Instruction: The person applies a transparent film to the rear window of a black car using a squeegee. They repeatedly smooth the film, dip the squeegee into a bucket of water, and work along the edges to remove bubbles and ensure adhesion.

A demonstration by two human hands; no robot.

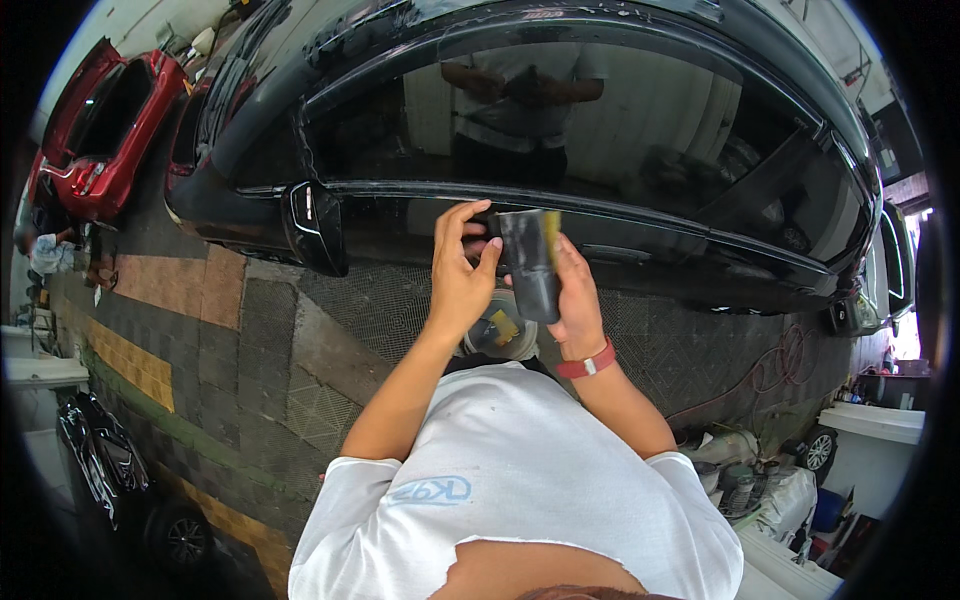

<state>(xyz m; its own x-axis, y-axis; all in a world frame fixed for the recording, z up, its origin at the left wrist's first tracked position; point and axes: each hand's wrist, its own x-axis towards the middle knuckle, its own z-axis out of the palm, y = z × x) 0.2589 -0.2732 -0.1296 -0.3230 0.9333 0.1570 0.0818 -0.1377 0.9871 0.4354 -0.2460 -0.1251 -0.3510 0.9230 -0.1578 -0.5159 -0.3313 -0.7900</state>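
Observation:
A dark rectangular sanding block (528,265), with a yellow strip along its right side, is held up in front of the black car door. My right hand (575,295) grips its right side and lower end, the fingers partly hidden behind it. My left hand (462,265) is at the block's left edge, fingers bent and the thumb tip against it; what lies behind those fingers is hard to make out. Below the hands stands a bucket (520,345) with a yellow piece inside. The black car (420,225) stretches across the view, its side mirror (314,228) left of my hands.
A red car body part (115,140) stands at the far left. A red hose (770,370) lies coiled on the tiled floor (260,385) at right. Containers and plastic wrapping (785,500) sit at the lower right. Black glossy parts (105,450) and a wheel (183,535) are at the lower left.

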